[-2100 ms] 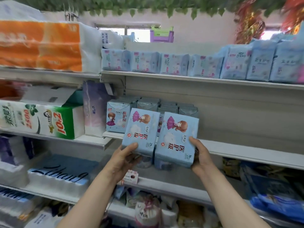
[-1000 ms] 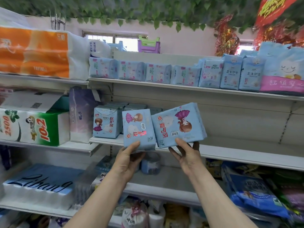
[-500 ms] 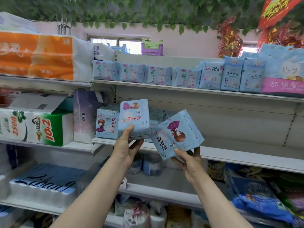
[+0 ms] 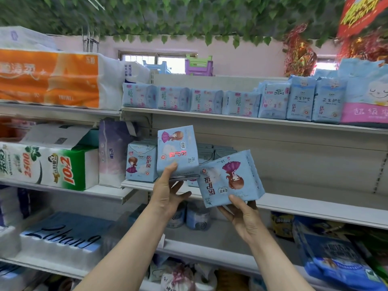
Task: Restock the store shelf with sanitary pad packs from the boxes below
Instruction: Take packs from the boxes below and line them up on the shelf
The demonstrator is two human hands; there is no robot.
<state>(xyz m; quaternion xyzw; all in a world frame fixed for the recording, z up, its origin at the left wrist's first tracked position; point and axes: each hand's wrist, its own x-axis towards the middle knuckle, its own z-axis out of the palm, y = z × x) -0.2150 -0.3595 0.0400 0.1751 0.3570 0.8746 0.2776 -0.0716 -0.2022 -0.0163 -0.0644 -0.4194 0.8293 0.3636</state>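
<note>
The shelving unit is pale metal with flat boards; its middle shelf (image 4: 315,208) runs across the view at hand height and is bare along its right stretch. On the left bay an orange-and-white toilet paper pack (image 4: 54,78) in glossy plastic wrap lies on the top board, with a green-and-white tissue pack (image 4: 63,164) of block shape on the board beneath. The upper shelf (image 4: 231,118) carries a row of soft, pillow-like light-blue pad packs (image 4: 207,101) standing side by side. On the middle shelf, a standing pad pack (image 4: 141,162) with a cartoon girl print sits upright at the left end, further packs ranked behind it. The left pad pack (image 4: 176,151), a flat rectangular light-blue film package, is held upright just in front of that stock, above the shelf edge; the left hand (image 4: 167,196) grips its lower edge, thumb on the printed face and fingers curled beneath. The right pad pack (image 4: 230,177), same print, is tilted and inverted, lying just right of the first and in front of the shelf lip; the right hand (image 4: 243,219) supports it from below, thumb on the front face, fingers curled behind.
</note>
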